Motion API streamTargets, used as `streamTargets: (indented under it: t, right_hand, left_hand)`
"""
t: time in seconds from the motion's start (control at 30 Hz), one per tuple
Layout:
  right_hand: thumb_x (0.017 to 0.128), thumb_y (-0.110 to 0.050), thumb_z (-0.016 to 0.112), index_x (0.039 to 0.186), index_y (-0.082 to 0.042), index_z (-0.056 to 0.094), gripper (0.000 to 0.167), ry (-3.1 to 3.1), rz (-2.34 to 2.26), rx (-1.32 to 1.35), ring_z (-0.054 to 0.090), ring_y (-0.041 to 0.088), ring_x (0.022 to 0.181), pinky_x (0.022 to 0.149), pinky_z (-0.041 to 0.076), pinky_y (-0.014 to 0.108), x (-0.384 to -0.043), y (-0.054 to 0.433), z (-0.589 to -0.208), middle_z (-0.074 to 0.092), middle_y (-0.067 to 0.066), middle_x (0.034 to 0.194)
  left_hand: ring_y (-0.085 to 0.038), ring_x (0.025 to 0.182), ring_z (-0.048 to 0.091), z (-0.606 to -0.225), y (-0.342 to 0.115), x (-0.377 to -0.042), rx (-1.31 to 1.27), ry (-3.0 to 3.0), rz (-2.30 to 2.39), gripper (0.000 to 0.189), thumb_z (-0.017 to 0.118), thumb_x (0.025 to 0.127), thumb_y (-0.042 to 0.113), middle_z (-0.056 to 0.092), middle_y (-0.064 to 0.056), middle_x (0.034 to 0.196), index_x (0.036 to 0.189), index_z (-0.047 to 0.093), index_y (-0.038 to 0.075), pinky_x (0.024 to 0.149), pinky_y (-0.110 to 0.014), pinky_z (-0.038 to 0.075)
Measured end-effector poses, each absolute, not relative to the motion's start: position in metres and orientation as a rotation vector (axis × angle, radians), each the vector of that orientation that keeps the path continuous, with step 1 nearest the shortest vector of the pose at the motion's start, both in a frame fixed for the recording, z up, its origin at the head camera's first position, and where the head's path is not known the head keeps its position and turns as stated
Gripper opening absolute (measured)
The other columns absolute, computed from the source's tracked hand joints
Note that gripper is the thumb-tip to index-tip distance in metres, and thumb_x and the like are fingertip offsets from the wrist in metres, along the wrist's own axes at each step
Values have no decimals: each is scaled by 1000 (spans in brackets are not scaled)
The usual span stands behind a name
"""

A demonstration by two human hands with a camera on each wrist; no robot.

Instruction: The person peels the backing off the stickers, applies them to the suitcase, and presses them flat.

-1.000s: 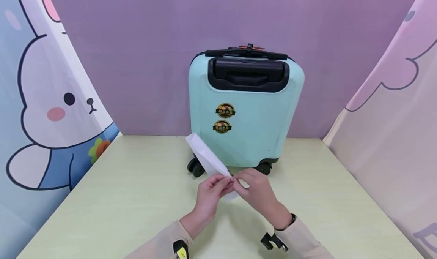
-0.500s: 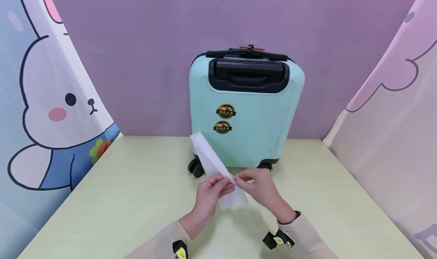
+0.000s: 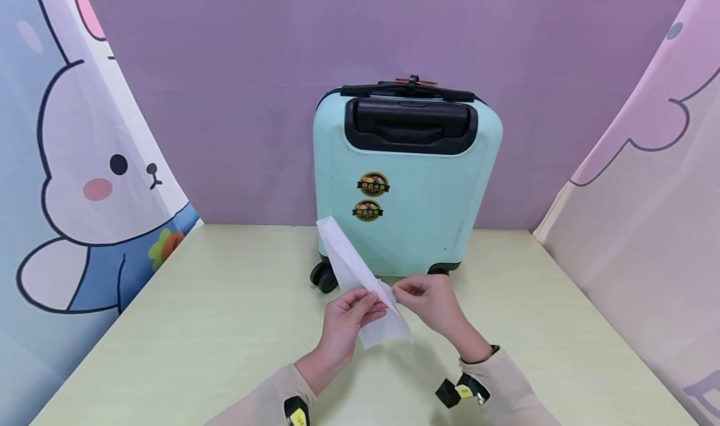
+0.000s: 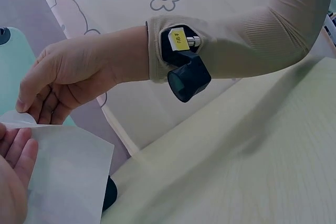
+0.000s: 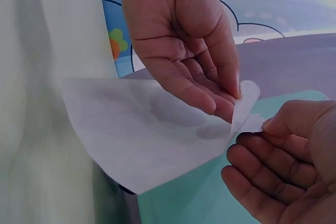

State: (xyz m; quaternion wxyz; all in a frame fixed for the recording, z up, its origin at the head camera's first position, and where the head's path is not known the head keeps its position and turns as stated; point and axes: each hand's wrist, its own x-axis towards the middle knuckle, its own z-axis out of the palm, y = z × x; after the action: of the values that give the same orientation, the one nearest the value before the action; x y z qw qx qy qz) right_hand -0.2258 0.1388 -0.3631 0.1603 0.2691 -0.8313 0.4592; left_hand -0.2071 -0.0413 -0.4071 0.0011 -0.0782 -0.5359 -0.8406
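My left hand (image 3: pixel 340 326) pinches a long white paper sheet (image 3: pixel 385 333) between thumb and fingers, low in front of a mint-green suitcase (image 3: pixel 422 220). The sheet slants across that hand and bends over near the fingertips. At the bend, my right hand (image 3: pixel 430 302) pinches a small pale piece, seemingly a sticker (image 5: pixel 254 124) seen from its back, lifting from the sheet's edge. The right wrist view shows the fingertips of both hands close together but apart. Two round black-and-gold stickers (image 3: pixel 373 184) sit one above the other on the suitcase.
The suitcase stands upright on black wheels (image 3: pixel 324 277) on a pale wooden table (image 3: pixel 225 326), its black handle recess (image 3: pixel 410 126) facing me. A purple backdrop (image 3: pixel 225 101) rises behind. Printed cloths (image 3: pixel 101 138) flank both sides of the table.
The right hand has drawn slightly right and up from the left hand, with the pale piece at its fingertips. The sheet's lower end has come into view below the hands.
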Motion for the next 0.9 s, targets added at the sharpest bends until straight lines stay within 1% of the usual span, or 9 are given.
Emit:
streamTargets:
  t: [0.33, 0.57, 0.8, 0.9]
  right_hand:
    - [87, 1, 73, 86, -1, 78, 6, -2396, 1358, 706, 67, 12, 70, 62, 56, 24, -226, 146, -358, 74, 6, 81]
    - [87, 1, 74, 86, 0, 78, 5, -2372, 1404, 715, 67, 12, 68, 61, 56, 24, -225, 150, -356, 74, 6, 80]
    - [87, 0, 74, 85, 0, 78, 5, -2354, 1414, 710, 68, 12, 67, 59, 56, 24, -226, 152, -355, 74, 7, 80]
    - [87, 1, 73, 85, 1, 78, 5, -2352, 1423, 702, 69, 12, 67, 59, 56, 24, -226, 153, -354, 74, 9, 80]
  left_hand:
    - [-13, 81, 72, -406, -40, -206, -241, -1673, -2636, 13, 58, 98, -3, 71, -8, 86, 103, 64, -13, 81, -33, 60]
    - [-14, 81, 72, -407, -41, -206, -270, -1655, -2628, 15, 59, 98, -2, 71, -8, 86, 104, 63, -15, 81, -33, 60]
    - [-14, 79, 73, -408, -42, -206, -220, -1635, -2659, 12, 58, 97, -3, 72, -8, 85, 103, 65, -11, 79, -33, 60]
    - [-14, 79, 73, -408, -42, -206, -205, -1646, -2661, 12, 58, 97, -3, 72, -8, 85, 104, 65, -12, 79, -33, 60]
